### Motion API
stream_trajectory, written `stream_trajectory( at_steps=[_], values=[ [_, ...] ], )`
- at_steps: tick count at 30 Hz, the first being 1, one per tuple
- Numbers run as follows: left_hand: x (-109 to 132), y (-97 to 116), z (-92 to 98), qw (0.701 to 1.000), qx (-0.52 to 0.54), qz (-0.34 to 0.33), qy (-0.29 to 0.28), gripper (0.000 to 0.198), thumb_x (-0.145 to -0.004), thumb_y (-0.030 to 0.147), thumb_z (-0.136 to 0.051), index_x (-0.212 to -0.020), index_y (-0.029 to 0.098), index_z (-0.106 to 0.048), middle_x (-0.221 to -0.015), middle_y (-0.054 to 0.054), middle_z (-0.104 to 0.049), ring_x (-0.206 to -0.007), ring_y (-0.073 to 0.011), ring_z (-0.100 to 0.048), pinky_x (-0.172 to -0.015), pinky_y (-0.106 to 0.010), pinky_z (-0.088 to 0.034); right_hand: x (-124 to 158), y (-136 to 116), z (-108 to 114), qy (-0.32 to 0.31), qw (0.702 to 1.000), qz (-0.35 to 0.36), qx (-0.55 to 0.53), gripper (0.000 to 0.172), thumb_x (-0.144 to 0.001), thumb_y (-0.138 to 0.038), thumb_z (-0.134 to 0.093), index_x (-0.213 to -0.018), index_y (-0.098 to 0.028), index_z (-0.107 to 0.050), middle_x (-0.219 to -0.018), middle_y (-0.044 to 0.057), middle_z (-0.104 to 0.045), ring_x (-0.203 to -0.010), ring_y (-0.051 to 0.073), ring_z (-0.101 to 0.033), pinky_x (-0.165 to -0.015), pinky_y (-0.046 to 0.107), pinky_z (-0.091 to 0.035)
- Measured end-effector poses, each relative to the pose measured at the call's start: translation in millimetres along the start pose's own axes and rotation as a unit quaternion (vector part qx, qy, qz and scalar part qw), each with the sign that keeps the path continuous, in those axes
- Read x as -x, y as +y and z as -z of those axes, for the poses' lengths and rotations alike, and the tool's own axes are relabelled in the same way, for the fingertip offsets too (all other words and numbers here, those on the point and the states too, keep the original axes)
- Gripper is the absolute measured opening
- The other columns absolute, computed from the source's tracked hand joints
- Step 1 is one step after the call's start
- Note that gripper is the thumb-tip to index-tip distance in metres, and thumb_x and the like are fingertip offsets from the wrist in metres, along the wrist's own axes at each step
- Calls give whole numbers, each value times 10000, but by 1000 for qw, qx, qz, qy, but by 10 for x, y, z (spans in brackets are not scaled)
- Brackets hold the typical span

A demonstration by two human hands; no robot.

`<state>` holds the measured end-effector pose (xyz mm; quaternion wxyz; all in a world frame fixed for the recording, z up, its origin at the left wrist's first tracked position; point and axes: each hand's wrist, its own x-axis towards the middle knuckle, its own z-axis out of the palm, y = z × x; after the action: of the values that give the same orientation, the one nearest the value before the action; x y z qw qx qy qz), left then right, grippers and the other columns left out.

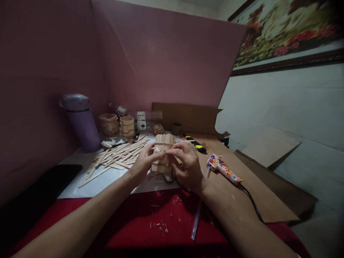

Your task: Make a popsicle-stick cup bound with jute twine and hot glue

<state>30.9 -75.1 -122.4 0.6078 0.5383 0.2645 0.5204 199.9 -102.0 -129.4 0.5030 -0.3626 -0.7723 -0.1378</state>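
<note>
one wooden cup (163,140) was over the tabletop (134,218), pinched by the left hand's (145,161) fingers. the right hand's (189,163) fingers bunched against it, pinching what, i couldn't tell. hard pushing could have loosened its sticks.

L hand (143,161), R hand (189,165) bare; forearms (91,211) bare too, tapering twd wrists (204,188).

Left hand (145,159) and right hand (188,163) are nearly meeting.
The left thumb (158,156) is pointing toward the bent right fingers (180,153); left forearm (88,215) and right forearm (242,216) are slanting inward from below.
</note>
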Motion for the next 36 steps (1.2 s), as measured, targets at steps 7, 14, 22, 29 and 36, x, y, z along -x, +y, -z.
stream_trajectory(
  at_steps=[7, 14, 22, 29, 36],
  values=[
    [13, 55, -21, 998, 34, 53, 2, 601, -633, 238, -813, -1198, 165, -623, -951, -85, -736, -818, -242, -690, -717, -321, -516, -5, 47, 35, 8, 999, 20, 30, 170, -899, -159, -578, -995, -249, -684, -968, 59, -640, -954, 243, -559, -865, 429, -460],
    [8, 56, -6, 999, 39, 30, -18, 536, -681, 250, -790, -1185, 154, -634, -1101, -131, -719, -948, -269, -688, -792, -362, -535, -8, 27, 42, -10, 997, 43, 67, 210, -920, -172, -563, -1069, -250, -689, -994, 67, -667, -979, 252, -559, -882, 441, -456],
    [-1, 61, -24, 996, 73, 49, 28, 508, -591, 254, -841, -1046, 138, -647, -974, -100, -715, -809, -224, -679, -686, -318, -531, 4, 14, -34, 11, 999, -8, 36, 202, -936, -143, -538, -1037, -235, -686, -964, 65, -682, -942, 237, -572, -858, 407, -452],
    [-14, 108, -10, 990, 73, 82, 92, 510, -584, 234, -801, -1053, 143, -624, -894, -77, -717, -720, -210, -677, -595, -310, -550, -10, 69, -91, 46, 996, -73, 27, 200, -937, -105, -457, -991, -218, -614, -935, 72, -658, -919, 240, -580, -840, 393, -464],
    [-53, 256, 82, 980, 111, 71, 149, 388, -620, 230, -754, -977, 127, -644, -797, -43, -699, -658, -172, -663, -564, -272, -563, 36, 169, -115, -61, 987, -136, 66, 194, -879, -70, -488, -901, -193, -636, -889, 78, -662, -886, 248, -575, -814, 395, -455]
  ],
)
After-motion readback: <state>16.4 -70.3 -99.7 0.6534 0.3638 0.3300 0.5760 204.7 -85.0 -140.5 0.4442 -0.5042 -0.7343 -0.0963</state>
